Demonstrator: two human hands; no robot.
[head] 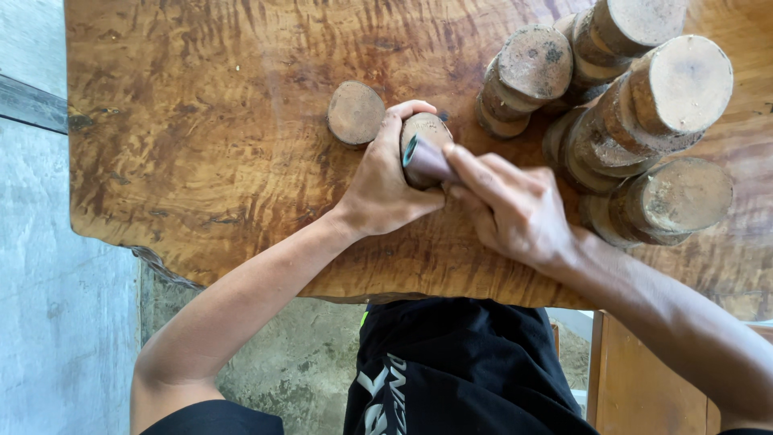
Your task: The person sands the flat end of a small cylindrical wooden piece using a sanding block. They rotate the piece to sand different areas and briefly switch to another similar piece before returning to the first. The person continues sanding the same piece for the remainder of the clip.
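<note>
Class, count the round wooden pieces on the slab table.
6 visible: one flat disc, one in the left hand, four tall ones right; others may hide.

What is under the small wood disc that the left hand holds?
The wood disc stands on the wooden table. The left hand and folded sandpaper in the right hand cover its lower part.

**Camera Placement: Single Head-Mounted View**

One camera was worn on the person's head and faced almost straight down. It sat close above the wooden slab table (pixel 201 145), whose near edge ran across the lower frame. Both forearms entered from the bottom. The concrete floor (pixel 48 322) showed at left. No second view was supplied, so no scene area was shared.
</note>
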